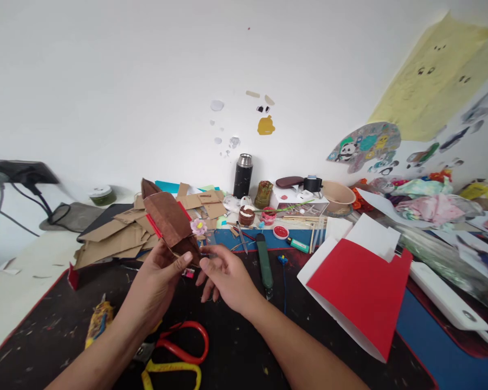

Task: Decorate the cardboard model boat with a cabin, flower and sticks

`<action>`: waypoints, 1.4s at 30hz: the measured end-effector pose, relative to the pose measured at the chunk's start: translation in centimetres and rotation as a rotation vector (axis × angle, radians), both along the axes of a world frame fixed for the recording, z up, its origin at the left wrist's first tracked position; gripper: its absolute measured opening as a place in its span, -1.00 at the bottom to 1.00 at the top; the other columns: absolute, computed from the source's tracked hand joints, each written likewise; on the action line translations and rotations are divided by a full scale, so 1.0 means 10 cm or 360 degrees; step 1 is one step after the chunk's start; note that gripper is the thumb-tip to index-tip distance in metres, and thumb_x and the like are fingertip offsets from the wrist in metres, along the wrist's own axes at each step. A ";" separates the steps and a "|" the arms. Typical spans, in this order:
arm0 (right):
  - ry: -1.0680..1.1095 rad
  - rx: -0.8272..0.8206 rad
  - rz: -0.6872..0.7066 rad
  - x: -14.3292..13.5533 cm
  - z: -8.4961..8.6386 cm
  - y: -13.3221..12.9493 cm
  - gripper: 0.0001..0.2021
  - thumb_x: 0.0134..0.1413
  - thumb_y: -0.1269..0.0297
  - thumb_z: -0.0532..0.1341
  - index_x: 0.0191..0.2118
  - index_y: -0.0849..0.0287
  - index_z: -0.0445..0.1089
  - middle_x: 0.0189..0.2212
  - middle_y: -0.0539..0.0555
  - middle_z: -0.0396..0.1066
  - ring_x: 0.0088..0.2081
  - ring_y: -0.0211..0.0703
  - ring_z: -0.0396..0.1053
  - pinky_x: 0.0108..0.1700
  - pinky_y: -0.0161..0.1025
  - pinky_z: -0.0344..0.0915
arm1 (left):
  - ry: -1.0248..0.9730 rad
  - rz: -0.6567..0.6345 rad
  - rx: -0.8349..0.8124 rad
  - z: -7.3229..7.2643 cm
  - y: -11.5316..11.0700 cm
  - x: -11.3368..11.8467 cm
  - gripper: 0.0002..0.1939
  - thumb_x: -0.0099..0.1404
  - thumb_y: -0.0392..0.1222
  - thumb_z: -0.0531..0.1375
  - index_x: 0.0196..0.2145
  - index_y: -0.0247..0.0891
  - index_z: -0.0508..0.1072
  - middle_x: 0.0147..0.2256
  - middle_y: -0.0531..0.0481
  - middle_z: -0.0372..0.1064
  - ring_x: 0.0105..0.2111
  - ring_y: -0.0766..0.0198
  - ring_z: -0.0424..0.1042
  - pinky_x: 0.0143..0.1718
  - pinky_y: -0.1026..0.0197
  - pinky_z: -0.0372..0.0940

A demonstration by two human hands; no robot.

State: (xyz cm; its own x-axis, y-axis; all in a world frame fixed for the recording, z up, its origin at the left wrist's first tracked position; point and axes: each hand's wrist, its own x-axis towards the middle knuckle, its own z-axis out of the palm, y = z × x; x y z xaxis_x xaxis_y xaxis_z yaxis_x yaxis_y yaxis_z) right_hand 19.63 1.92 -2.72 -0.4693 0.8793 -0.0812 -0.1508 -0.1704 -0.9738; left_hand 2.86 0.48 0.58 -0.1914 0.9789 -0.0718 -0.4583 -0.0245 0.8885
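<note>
A brown folded paper craft piece [168,216] with red strips along its edges is held up in front of me, tilted. Its lower end sits between the thumb and fingers of my left hand [158,279]. My right hand [230,279] pinches the bottom right corner with thumb and forefinger, while its other fingers hang loosely below. A pink flower [199,226] with a yellow middle shows right beside the brown piece; whether it is attached I cannot tell. Beneath my left forearm lie red-and-yellow-handled scissors [205,341], partly covered. The fingers hide the lower part of the piece.
Cardboard scraps [109,244] pile up at the left. A green utility knife [264,262] lies on the dark mat, near a red sheet [358,287] and a white glue gun [447,295]. Behind stand a black thermos [243,179] and a red paint pot [281,232].
</note>
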 end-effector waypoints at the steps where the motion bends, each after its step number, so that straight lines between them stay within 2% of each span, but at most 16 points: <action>1: 0.0014 -0.0012 0.0003 0.00 -0.01 0.01 -0.24 0.23 -0.44 0.39 0.22 0.11 0.41 -0.40 -0.09 0.53 -0.62 -0.25 0.47 -0.62 -0.37 0.18 | 0.0001 0.0003 0.0012 0.00 -0.01 0.01 -0.31 -0.13 -0.08 0.78 -0.05 -0.16 0.68 -0.09 -0.03 0.72 -0.09 0.14 0.64 -0.04 0.26 0.53; 8: -0.0017 -0.0049 0.0080 -0.04 -0.08 0.00 -0.25 0.14 -0.56 0.36 -0.07 0.12 0.40 -0.49 -0.09 0.50 -0.61 -0.26 0.45 -0.59 -0.36 0.18 | 0.0107 0.0037 0.0023 -0.05 -0.02 0.04 -0.39 -0.13 -0.05 0.77 -0.15 -0.16 0.67 -0.25 0.04 0.67 -0.22 0.17 0.58 -0.15 0.24 0.48; 11: -0.0028 -0.0029 0.0048 -0.06 -0.08 0.00 -0.28 0.14 -0.56 0.36 -0.18 0.10 0.37 -0.56 -0.11 0.45 -0.62 -0.26 0.43 -0.59 -0.37 0.16 | 0.0146 0.0028 0.0015 -0.07 -0.02 0.06 -0.37 -0.19 -0.09 0.78 -0.18 -0.16 0.67 -0.25 0.05 0.68 -0.21 0.15 0.58 -0.12 0.21 0.49; 16: 0.0004 -0.0028 0.0019 -0.04 -0.05 0.01 -0.32 0.16 -0.53 0.36 -0.22 0.10 0.37 -0.63 -0.14 0.40 -0.65 -0.25 0.40 -0.60 -0.38 0.16 | 0.0223 0.0004 0.0041 -0.09 -0.02 0.04 -0.44 -0.10 0.00 0.76 -0.21 -0.19 0.68 -0.25 0.01 0.69 -0.21 0.13 0.58 -0.13 0.20 0.48; 19: 0.0011 -0.0028 -0.0007 0.00 -0.03 0.04 -0.37 0.20 -0.46 0.36 -0.20 0.11 0.40 -0.63 -0.13 0.40 -0.65 -0.24 0.41 -0.58 -0.38 0.18 | 0.0260 -0.0072 0.0049 -0.06 -0.04 0.02 -0.40 -0.11 -0.08 0.76 -0.13 -0.18 0.68 -0.17 -0.07 0.73 -0.12 0.02 0.65 -0.08 0.15 0.51; 24: 0.0055 -0.0043 -0.0108 0.11 0.00 0.11 -0.40 0.19 -0.39 0.40 -0.22 0.14 0.46 -0.65 -0.13 0.38 -0.64 -0.23 0.42 -0.59 -0.37 0.15 | 0.0206 -0.0322 0.0003 0.06 -0.04 -0.04 -0.25 -0.08 -0.28 0.70 0.08 -0.11 0.64 0.16 -0.20 0.68 0.15 -0.17 0.64 0.06 0.05 0.57; 26: 0.0065 -0.0050 -0.0123 0.16 0.02 0.15 -0.41 0.19 -0.38 0.41 -0.21 0.16 0.49 -0.65 -0.14 0.36 -0.64 -0.23 0.42 -0.60 -0.37 0.14 | 0.0149 -0.0250 -0.0051 0.10 0.02 -0.13 -0.28 -0.10 -0.37 0.64 0.05 -0.10 0.66 0.20 -0.17 0.65 0.23 -0.16 0.60 0.11 0.06 0.58; 28: 0.0058 -0.0046 -0.0121 0.21 0.04 0.17 -0.42 0.19 -0.36 0.41 -0.22 0.16 0.51 -0.66 -0.15 0.34 -0.64 -0.23 0.41 -0.59 -0.36 0.14 | 0.0066 -0.0012 -0.0081 0.14 0.10 -0.27 -0.39 -0.14 -0.43 0.59 -0.09 -0.13 0.68 0.16 -0.11 0.68 0.24 -0.10 0.59 0.13 0.09 0.59; 30: 0.0031 -0.0030 -0.0098 0.25 0.06 0.20 -0.44 0.20 -0.34 0.41 -0.25 0.16 0.51 -0.67 -0.15 0.34 -0.65 -0.23 0.41 -0.59 -0.36 0.13 | -0.0024 0.0253 -0.0011 0.19 0.17 -0.42 -0.57 -0.01 -0.31 0.60 -0.16 -0.14 0.68 0.09 -0.06 0.72 0.21 -0.07 0.60 0.11 0.09 0.59; 32: -0.0004 -0.0009 -0.0073 0.29 0.08 0.22 -0.44 0.21 -0.33 0.42 -0.27 0.16 0.51 -0.68 -0.15 0.34 -0.65 -0.23 0.42 -0.60 -0.36 0.11 | 0.0028 0.0221 0.0108 0.25 0.22 -0.53 -0.63 0.20 -0.09 0.59 -0.05 -0.09 0.71 0.19 -0.01 0.70 0.33 -0.10 0.51 0.20 0.06 0.56; 33: -0.0020 0.0001 -0.0072 0.31 0.09 0.23 -0.45 0.21 -0.33 0.42 -0.28 0.16 0.51 -0.68 -0.15 0.34 -0.65 -0.23 0.42 -0.60 -0.37 0.10 | 0.0070 0.0193 0.0144 0.28 0.23 -0.57 -0.62 0.24 0.03 0.58 -0.01 -0.03 0.72 0.23 0.04 0.68 0.39 -0.14 0.46 0.25 0.02 0.54; 36: -0.0070 0.0020 -0.0088 0.36 0.10 0.26 -0.45 0.20 -0.34 0.42 -0.29 0.15 0.50 -0.68 -0.16 0.34 -0.65 -0.24 0.42 -0.59 -0.36 0.14 | 0.0173 0.0129 0.0137 0.34 0.24 -0.61 -0.50 0.18 0.29 0.60 0.01 0.10 0.74 0.24 0.15 0.68 0.47 -0.21 0.36 0.34 -0.08 0.49; 39: -0.0127 0.0031 -0.0080 0.39 0.10 0.28 -0.44 0.19 -0.34 0.42 -0.30 0.15 0.50 -0.67 -0.15 0.35 -0.65 -0.25 0.41 -0.59 -0.36 0.15 | 0.0166 0.0135 0.0070 0.33 0.25 -0.63 -0.45 0.11 0.33 0.62 -0.03 0.06 0.75 0.17 0.12 0.72 0.44 -0.22 0.40 0.31 -0.06 0.50; 42: -0.0169 0.0048 -0.0064 0.41 0.11 0.29 -0.45 0.19 -0.32 0.42 -0.29 0.16 0.51 -0.66 -0.14 0.37 -0.64 -0.24 0.43 -0.59 -0.36 0.13 | 0.0123 0.0122 0.0095 0.28 0.29 -0.69 -0.46 0.12 0.28 0.64 -0.02 0.06 0.74 0.15 0.17 0.73 0.42 -0.16 0.41 0.28 0.01 0.49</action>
